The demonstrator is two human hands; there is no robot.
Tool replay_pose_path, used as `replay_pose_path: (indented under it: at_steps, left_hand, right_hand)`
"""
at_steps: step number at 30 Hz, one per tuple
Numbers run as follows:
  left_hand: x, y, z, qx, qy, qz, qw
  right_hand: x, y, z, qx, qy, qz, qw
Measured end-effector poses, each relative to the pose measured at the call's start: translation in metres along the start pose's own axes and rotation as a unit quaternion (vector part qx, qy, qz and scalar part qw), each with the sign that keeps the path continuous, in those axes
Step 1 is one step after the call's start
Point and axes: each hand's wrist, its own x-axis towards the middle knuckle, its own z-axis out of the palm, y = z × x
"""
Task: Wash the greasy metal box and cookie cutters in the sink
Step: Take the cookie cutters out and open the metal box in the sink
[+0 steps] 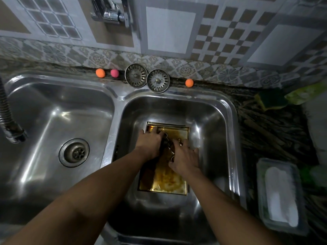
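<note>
A rectangular metal box (168,183), its floor smeared with yellow-brown grease, lies open side up in the right basin of a steel double sink (228,121). A pile of small metal cookie cutters (168,145) sits in the far half of the box. My left hand (149,143) and my right hand (184,157) are both inside the box, cupped around the pile from either side with fingers curled onto it. Most of the cutters are hidden under my fingers.
The left basin (58,124) has an open drain, with a hose tap (10,128) at its left edge. Two strainer plugs (136,75) and three small balls (100,73) line the back ledge. A green sponge (272,99) and a soap tray (281,195) sit on the right counter.
</note>
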Motion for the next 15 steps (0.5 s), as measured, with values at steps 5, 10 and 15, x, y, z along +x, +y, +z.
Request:
replay_pose_path:
  at_steps: [5, 10, 15]
  left_hand:
    - [-0.001, -0.001, -0.002, -0.016, 0.001, -0.017, 1.0]
    - [-0.014, -0.008, -0.001, -0.045, -0.019, -0.031, 0.998]
    - [-0.041, -0.01, -0.008, -0.073, -0.028, -0.053, 0.996]
  right_hand:
    - [0.001, -0.005, -0.001, -0.005, -0.012, 0.014, 1.0]
    - [-0.003, -0.008, -0.004, 0.027, -0.046, 0.014, 0.998]
    - [-0.015, -0.003, -0.009, 0.066, -0.012, 0.006, 0.998]
